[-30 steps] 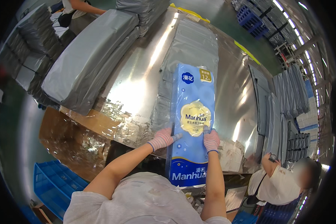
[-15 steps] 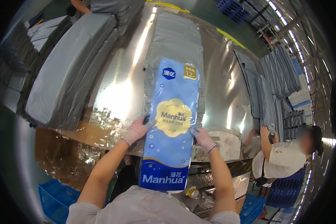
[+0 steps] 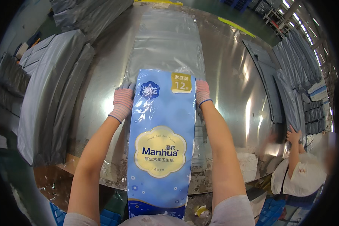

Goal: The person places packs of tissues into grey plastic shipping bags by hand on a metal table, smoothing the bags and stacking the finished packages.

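Observation:
A long blue pack of toilet paper point(image 3: 160, 116), with a cream flower-shaped label and dark blue near end, lies lengthwise before me, its near end against my body. Its far end rests over a stack of flat grey plastic bags point(image 3: 167, 41). My left hand point(image 3: 123, 98), in a striped glove, is closed at the pack's far left side, fingers bent. At the far right side, my right hand point(image 3: 203, 91) is closed against the pack's edge, in a matching glove. The fingertips of my right hand are hidden, and I cannot tell whether either hand also holds a bag edge.
All this lies on a shiny metal table point(image 3: 229, 94). Grey wrapped bundles point(image 3: 45, 98) stand at the left, more grey bags point(image 3: 267, 71) at the right. A co-worker's hand point(image 3: 293, 135) touches these. A yellow tape roll point(image 3: 202, 211) sits below the table's near edge.
Both my hands have moved from the pack's middle to its far end. The pack has come nearer to my body, and my view has shifted forward.

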The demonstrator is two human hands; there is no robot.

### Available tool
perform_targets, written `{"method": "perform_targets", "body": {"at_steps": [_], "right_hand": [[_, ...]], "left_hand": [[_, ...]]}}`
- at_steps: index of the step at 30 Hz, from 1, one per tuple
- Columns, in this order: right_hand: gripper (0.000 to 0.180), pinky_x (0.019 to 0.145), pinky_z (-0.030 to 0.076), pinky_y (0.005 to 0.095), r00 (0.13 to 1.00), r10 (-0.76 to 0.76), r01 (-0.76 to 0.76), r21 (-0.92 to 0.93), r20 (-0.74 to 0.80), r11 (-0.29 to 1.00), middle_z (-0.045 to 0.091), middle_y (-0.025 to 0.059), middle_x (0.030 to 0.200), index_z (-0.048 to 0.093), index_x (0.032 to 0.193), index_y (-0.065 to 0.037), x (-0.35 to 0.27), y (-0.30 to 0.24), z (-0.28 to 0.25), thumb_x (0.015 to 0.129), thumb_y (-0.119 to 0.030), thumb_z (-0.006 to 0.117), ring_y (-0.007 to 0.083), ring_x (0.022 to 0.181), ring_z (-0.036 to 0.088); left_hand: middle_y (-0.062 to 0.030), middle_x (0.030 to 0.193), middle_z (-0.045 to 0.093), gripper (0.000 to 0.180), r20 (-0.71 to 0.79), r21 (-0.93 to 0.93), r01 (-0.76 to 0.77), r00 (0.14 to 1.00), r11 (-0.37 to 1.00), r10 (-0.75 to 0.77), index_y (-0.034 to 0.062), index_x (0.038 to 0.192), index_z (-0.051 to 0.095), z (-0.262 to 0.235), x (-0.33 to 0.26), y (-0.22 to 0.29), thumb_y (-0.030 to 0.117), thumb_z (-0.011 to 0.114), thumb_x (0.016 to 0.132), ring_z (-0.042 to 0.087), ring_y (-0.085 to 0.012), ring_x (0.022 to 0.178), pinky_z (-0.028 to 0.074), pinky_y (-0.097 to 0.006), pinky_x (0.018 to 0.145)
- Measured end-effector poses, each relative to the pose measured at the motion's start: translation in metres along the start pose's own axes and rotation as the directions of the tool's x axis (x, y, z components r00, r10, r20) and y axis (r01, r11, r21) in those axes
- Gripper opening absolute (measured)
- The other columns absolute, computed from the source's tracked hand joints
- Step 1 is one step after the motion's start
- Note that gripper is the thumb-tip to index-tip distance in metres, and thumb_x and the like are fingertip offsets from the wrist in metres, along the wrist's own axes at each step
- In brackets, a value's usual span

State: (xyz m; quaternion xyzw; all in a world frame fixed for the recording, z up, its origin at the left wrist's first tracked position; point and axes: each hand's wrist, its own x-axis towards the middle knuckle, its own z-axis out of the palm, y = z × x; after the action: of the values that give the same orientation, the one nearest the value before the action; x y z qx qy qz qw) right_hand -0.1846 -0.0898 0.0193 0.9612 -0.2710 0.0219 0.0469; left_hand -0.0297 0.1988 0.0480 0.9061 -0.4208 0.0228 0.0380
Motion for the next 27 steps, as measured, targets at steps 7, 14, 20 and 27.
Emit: {"method": "perform_targets", "body": {"at_steps": [7, 14, 20, 27], "right_hand": [[0.016, 0.070, 0.047, 0.0416, 0.998, 0.022, -0.045, 0.419, 0.060, 0.907, 0.062, 0.0178, 0.084, 0.062, 0.087, -0.005, 0.043, 0.003, -0.046, 0.075, -0.012, 0.054, 0.0348, 0.080, 0.059], [0.015, 0.067, 0.046, 0.0324, 0.969, 0.247, -0.106, 0.849, -0.030, 0.518, 0.059, 0.0159, 0.074, 0.059, 0.084, -0.003, 0.002, 0.000, -0.057, 0.074, -0.012, 0.055, 0.0267, 0.071, 0.057], [0.015, 0.069, 0.047, 0.0302, 0.963, 0.254, -0.006, 0.930, -0.095, 0.368, 0.060, 0.0114, 0.080, 0.059, 0.088, -0.003, -0.046, 0.005, -0.027, 0.073, -0.008, 0.059, 0.0209, 0.074, 0.058], [0.036, 0.089, 0.043, 0.0425, 0.935, 0.174, -0.293, 0.399, 0.308, 0.869, 0.055, 0.0241, 0.111, 0.053, 0.112, -0.008, -0.021, -0.006, -0.022, 0.077, -0.012, 0.051, 0.0340, 0.108, 0.052]], "left_hand": [[-0.0092, 0.101, 0.063, 0.021, -0.245, 0.378, -0.055, 0.957, 0.924, 0.158, 0.0129, 0.089, 0.064, 0.036, 0.068, -0.022, 0.024, 0.048, 0.081, 0.058, -0.0233, 0.099, 0.042, -0.036, 0.082], [-0.0161, 0.092, 0.062, 0.026, -0.211, -0.374, 0.311, 0.889, 0.874, -0.406, 0.0101, 0.095, 0.062, 0.001, 0.090, -0.008, 0.024, 0.060, 0.072, 0.059, -0.0320, 0.088, 0.046, -0.040, 0.077], [-0.0171, 0.102, 0.060, 0.043, -0.133, -0.549, 0.270, 0.906, 0.791, -0.402, 0.0112, 0.116, 0.052, 0.040, 0.049, -0.005, 0.029, 0.055, 0.077, 0.056, -0.0336, 0.096, 0.045, -0.039, 0.080], [-0.0164, 0.111, 0.058, 0.036, 0.273, -0.161, 0.251, 0.941, 0.955, -0.201, 0.0104, 0.109, 0.058, 0.058, 0.057, -0.022, 0.032, 0.044, 0.084, 0.053, -0.0308, 0.106, 0.042, -0.038, 0.089]]}}
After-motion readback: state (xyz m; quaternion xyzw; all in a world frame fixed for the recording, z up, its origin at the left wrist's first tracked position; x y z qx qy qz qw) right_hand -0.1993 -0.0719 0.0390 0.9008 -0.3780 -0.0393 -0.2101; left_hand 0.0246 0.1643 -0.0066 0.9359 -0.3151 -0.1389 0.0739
